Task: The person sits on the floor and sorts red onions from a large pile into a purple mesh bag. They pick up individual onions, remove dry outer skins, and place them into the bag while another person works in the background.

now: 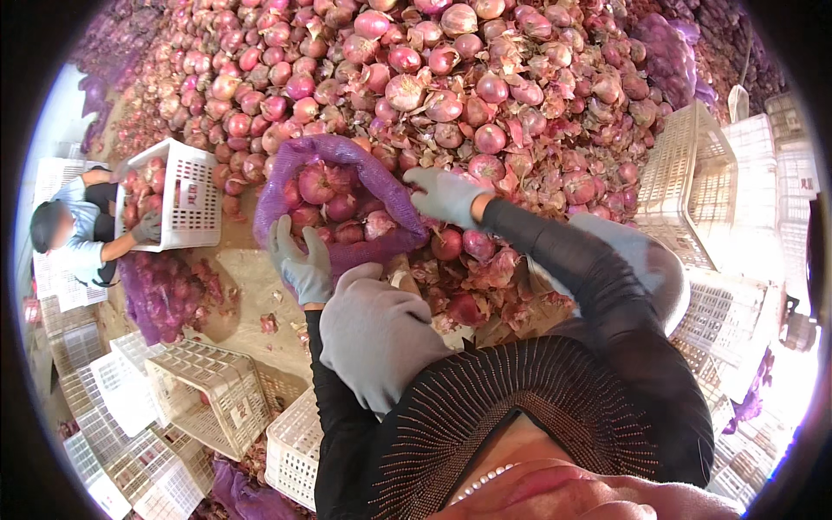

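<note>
A purple mesh sack stands open-mouthed before me, its rim rolled outward. Several red onions lie inside it. My left hand, in a grey glove, rests over the sack's near left rim with fingers spread; whether it grips the mesh is unclear. At the right rim is my right hand, gloved too, its fingers apart and slightly bent, with nothing seen in it. Beyond and right of the sack spreads a large heap of loose red onions mixed with dry skins.
At left a co-worker handles a white plastic crate of onions, beside a filled purple mesh sack. White crates lie at lower left and right. Another filled sack sits at upper right.
</note>
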`<state>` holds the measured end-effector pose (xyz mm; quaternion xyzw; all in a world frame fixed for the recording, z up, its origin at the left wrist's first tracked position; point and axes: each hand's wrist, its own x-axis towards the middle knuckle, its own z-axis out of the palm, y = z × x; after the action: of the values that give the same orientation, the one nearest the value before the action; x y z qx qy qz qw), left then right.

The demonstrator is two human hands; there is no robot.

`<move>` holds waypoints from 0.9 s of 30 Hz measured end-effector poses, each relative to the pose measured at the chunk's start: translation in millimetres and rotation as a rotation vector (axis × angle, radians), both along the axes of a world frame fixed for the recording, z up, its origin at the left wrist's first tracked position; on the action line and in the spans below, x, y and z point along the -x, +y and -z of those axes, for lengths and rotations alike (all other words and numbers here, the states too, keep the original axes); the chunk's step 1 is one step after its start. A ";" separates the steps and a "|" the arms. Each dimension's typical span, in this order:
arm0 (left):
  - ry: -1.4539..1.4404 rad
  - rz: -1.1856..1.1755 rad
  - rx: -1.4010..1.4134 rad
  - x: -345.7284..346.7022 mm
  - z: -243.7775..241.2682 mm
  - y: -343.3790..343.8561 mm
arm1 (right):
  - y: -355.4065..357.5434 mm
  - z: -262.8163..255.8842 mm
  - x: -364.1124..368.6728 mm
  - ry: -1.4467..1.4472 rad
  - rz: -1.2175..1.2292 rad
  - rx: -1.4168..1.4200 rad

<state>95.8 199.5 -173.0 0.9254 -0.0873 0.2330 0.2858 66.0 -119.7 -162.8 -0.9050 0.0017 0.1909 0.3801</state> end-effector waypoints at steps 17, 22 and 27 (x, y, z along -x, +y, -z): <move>0.540 0.797 0.061 -11.3 -110.7 -123.3 | -73.2 -206.5 202.2 -0.284 -0.538 -0.028; 0.679 0.928 -0.541 -61.2 -78.1 -170.4 | -55.9 -183.6 172.3 -0.239 -0.576 0.557; 0.424 0.824 -0.889 -122.0 -9.3 -224.8 | -65.2 -201.8 159.8 -0.294 -0.517 0.461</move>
<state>217.8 -25.3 -163.7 0.8723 -0.4655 -0.1421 -0.0480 -93.8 -184.8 39.0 -0.9551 -0.2387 0.1431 0.1020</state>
